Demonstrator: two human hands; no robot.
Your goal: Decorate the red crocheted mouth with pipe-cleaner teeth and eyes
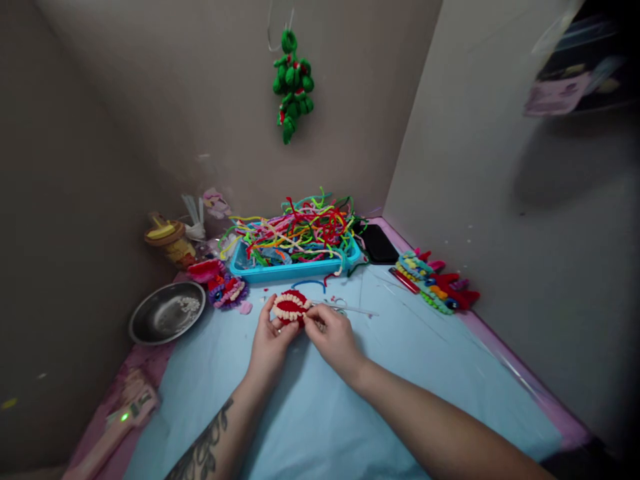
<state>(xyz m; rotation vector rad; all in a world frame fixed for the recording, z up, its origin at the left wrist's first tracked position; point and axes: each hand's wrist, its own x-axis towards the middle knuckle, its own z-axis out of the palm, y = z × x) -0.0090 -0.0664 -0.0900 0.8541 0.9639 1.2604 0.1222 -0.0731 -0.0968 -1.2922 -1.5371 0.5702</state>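
Observation:
A small red crochet piece (290, 307) with a raised cream bobbled ring is held up over the blue cloth. My left hand (269, 337) grips it from the left, fingers behind and thumb below. At its lower right edge, my right hand (333, 333) is closed in a pinch on the cream trim; the fingertips partly hide what lies between them. A thin pale rod (353, 309) extends rightward just beyond the right hand; I cannot tell whether the hand touches it. Behind the piece lies a short blue strand (310, 283).
A blue tray (287, 272) heaped with colourful yarn strands stands at the back. Left are a metal bowl (167, 313), purple-red crochet pieces (227, 291) and a glue gun (133, 400). Right are a black phone (379, 244), a red cutter (404, 281) and crocheted figures (440, 283).

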